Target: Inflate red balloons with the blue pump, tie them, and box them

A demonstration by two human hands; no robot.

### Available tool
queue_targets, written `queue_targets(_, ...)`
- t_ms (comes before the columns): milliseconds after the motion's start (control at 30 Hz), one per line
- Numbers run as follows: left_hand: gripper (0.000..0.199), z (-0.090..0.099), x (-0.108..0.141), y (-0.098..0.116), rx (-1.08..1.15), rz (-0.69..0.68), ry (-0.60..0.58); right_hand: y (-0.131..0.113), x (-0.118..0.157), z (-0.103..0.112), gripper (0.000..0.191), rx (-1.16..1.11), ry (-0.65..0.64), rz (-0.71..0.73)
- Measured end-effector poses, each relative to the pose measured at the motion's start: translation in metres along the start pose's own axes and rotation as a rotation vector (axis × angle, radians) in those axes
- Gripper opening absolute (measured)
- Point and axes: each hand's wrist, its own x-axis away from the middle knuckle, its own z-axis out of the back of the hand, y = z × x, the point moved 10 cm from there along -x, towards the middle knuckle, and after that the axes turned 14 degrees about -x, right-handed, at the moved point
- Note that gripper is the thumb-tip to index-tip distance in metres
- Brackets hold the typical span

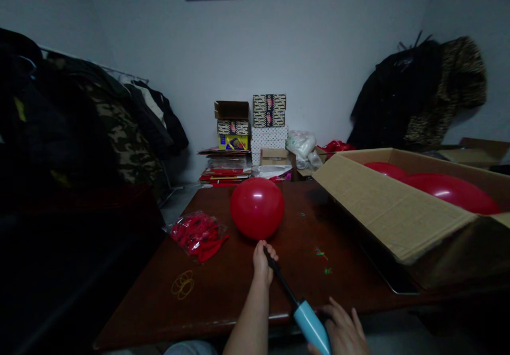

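A round, inflated red balloon (257, 208) stands over the middle of the table. My left hand (263, 262) is closed around its neck and the black nozzle end of a hand pump. The balloon's mouth is hidden in those fingers. From there the pump's black rod slants down to the right into its light blue barrel (312, 327). My right hand (343, 329) is at the barrel near the bottom edge, thumb on one side and loosely spread, slightly blurred fingers on the other. Left of the balloon lies a clear bag of uninflated red balloons (198, 234).
On the brown table (223, 296) are yellow rubber bands (183, 285) and small green bits (327, 271). A large open cardboard box (398, 211) with inflated red balloons (450, 189) stands at the right. Stacked boxes (269, 132) line the back wall; coats (115, 126) hang left.
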Motion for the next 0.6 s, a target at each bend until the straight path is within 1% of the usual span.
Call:
queue_targets(67,0.024,0.0,0.0,0.0,0.002,-0.003,0.002,-0.006,-0.007,-0.001,0.045,-0.04,-0.061,0.004)
queue_targets(133,0.024,0.001,0.0,0.001,0.001,-0.007,0.004,-0.015,-0.015,0.001,0.047,-0.058,-0.09,0.003)
queue_targets(300,0.026,0.0,0.0,0.0,0.015,-0.006,0.001,-0.041,-0.037,0.02,0.042,-0.03,0.017,-0.016)
queue_targets(400,0.026,-0.001,0.001,0.001,0.019,-0.01,-0.001,-0.056,-0.051,0.025,0.038,-0.043,0.049,-0.002)
queue_targets(467,0.027,-0.001,0.0,0.001,0.017,-0.006,0.0,-0.06,-0.06,0.025,0.036,-0.055,0.054,-0.006)
queue_targets(600,0.029,0.0,-0.001,0.002,0.016,0.0,0.011,-0.062,-0.072,0.024,0.036,-0.06,0.068,-0.035)
